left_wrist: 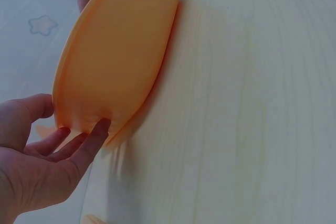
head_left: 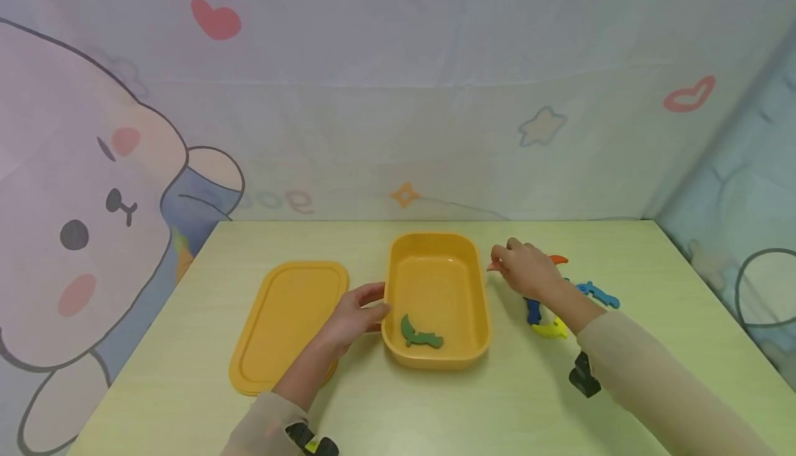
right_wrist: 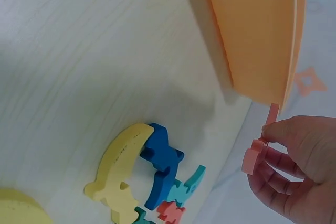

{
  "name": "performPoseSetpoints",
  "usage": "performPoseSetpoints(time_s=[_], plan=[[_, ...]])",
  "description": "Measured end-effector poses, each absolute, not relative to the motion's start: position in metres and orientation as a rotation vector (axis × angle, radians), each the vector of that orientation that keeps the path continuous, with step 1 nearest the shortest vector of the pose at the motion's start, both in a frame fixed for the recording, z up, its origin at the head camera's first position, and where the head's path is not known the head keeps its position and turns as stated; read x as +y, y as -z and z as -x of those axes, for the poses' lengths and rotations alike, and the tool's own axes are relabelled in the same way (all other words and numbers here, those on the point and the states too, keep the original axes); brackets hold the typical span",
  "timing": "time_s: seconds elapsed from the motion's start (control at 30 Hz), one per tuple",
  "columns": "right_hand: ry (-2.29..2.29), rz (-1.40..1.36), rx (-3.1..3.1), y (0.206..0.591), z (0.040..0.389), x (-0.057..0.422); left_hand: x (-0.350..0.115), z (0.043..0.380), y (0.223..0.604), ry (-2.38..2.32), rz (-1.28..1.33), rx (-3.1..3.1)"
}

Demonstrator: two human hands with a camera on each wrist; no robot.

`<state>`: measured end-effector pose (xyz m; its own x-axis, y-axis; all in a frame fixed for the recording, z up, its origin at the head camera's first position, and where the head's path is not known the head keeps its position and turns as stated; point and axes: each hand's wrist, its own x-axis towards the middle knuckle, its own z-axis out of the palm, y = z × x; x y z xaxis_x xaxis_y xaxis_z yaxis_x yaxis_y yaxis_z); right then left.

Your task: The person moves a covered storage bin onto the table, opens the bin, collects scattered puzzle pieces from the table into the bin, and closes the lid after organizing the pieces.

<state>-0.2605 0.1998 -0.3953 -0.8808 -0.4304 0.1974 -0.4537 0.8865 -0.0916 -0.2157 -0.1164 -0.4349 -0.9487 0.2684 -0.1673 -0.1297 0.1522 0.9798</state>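
Observation:
A yellow plastic box (head_left: 435, 297) stands upright, with a green animal-shaped toy piece (head_left: 420, 335) at its near left corner. My left hand (head_left: 356, 319) touches the box's left side. Its thumb is at the rim and its spread fingers (left_wrist: 94, 137) rest against the outer wall. Beyond the box's right side, my right hand (head_left: 525, 269) pinches a small red toy piece (right_wrist: 253, 156) between thumb and fingers. Below that hand lie more pieces: a yellow one (right_wrist: 118, 171), a dark blue one (right_wrist: 163, 158), a teal one (right_wrist: 185, 188) and a red one (right_wrist: 170, 212).
A flat yellow lid (head_left: 289, 325) lies left of the box on the pale wooden table (head_left: 398, 414). A light blue piece (head_left: 599, 294) and an orange-red one (head_left: 558, 260) are near the right forearm. A printed cloth (head_left: 385, 97) hangs behind the table.

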Motion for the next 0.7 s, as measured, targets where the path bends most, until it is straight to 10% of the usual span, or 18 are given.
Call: performPoseSetpoints(time_s=[0.7], plan=[[-0.139, -0.842, -2.791, 0.378, 0.246, 0.183, -0.117, 0.218, 0.438, -1.872, -0.14, 2.118]])
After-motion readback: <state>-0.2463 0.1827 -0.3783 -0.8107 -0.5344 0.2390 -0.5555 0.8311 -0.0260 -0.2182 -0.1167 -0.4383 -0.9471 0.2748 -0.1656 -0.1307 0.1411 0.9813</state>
